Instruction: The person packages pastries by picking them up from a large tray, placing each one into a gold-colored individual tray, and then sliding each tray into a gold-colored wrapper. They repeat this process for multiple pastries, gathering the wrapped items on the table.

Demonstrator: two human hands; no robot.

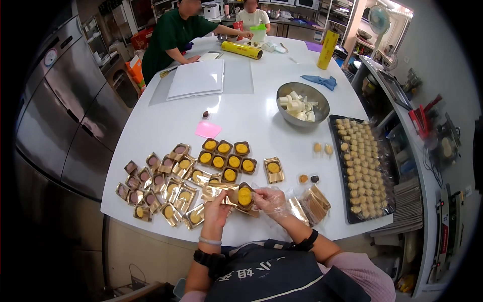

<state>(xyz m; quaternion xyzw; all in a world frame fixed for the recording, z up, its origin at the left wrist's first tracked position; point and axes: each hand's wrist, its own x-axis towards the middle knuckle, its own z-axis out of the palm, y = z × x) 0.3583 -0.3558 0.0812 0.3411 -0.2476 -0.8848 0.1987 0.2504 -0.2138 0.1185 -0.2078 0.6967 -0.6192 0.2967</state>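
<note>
- Gold pouch (214, 191) partly hides left hand (216, 212); clear glove (274, 202) blurs right fingers; cake's underside hidden.
- Yellow cake (245, 196) in brown tray (243, 205), between both hands, mouth of pouch beside it.
- Left grips pouch, right pinches tray's right edge.

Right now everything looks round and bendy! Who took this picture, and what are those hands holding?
A person wears a camera on their head, looking down. Its fisheye lens bends straight edges. Their left hand holds a gold wrapper; their right hand, in a see-through glove, holds a yellow round treat in a brown cup. On the white table lie more yellow treats, shiny gold packets, a metal bowl of pale pieces and a black tray of small tan lumps.
</note>
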